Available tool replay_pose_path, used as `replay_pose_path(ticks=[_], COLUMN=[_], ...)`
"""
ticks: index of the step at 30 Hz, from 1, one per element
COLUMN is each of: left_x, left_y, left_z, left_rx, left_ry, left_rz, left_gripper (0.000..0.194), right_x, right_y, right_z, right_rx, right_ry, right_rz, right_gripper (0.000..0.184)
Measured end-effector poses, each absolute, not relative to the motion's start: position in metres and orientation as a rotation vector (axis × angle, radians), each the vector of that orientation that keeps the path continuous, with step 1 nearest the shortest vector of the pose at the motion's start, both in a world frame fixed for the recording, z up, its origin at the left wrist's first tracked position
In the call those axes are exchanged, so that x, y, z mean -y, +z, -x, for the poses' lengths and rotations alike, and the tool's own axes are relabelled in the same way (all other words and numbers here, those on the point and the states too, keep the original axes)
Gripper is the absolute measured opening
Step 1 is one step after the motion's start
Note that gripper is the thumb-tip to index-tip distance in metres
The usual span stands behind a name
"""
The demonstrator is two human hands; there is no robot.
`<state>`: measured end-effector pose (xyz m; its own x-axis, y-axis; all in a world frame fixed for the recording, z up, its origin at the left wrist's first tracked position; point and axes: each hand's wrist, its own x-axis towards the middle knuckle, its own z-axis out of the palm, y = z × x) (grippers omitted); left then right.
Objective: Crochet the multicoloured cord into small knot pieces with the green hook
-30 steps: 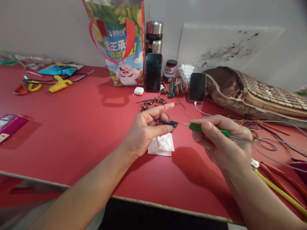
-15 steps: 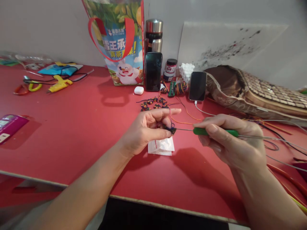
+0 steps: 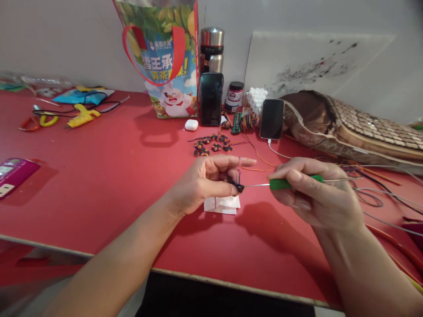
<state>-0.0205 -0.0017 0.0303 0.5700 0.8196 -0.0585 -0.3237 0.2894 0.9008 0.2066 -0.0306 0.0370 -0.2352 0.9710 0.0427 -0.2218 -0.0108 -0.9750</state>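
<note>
My left hand [image 3: 205,182] pinches a small dark knotted cord piece [image 3: 238,186] between thumb and fingers, with a pink thread running over the index finger. My right hand [image 3: 313,198] is closed round a green-handled needle tool [image 3: 291,182]. Its thin metal tip points left and touches the knotted piece. Both hands hover just above the red table [image 3: 109,176], over a small white paper packet [image 3: 222,204].
Several finished knotted pieces [image 3: 211,145] lie behind the hands. Two phones [image 3: 211,99] [image 3: 271,119], a steel flask [image 3: 212,50], a printed bag [image 3: 161,57] and an earbud case [image 3: 191,125] stand at the back. Loose cords and wires [image 3: 373,193] sprawl at right; a yellow glue gun [image 3: 82,116] at left.
Both hands have shifted slightly right and down. The needle tool now lies more level, its tip at the knot, and my left fingers have closed tighter on the piece.
</note>
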Motion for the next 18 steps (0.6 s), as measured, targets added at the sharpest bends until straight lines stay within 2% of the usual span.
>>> replay_pose_path(ticks=[7,14,18], left_x=[0.009,0.014,0.013], left_y=[0.028,0.029,0.027], left_z=[0.005,-0.002,0.001], left_rx=[-0.592,-0.649,-0.638], left_ry=[1.040,1.227,1.236], left_rz=[-0.927,-0.925,-0.914], left_gripper=[0.044,0.035,0.034], right_x=[0.037,0.039,0.039], right_y=[0.025,0.025,0.025], right_z=[-0.171,-0.156,-0.154], right_rx=[0.972,0.858,0.851], right_ry=[1.477,1.397,1.428], right_rz=[0.687,0.751,0.732], right_gripper=[0.018,0.025,0.022])
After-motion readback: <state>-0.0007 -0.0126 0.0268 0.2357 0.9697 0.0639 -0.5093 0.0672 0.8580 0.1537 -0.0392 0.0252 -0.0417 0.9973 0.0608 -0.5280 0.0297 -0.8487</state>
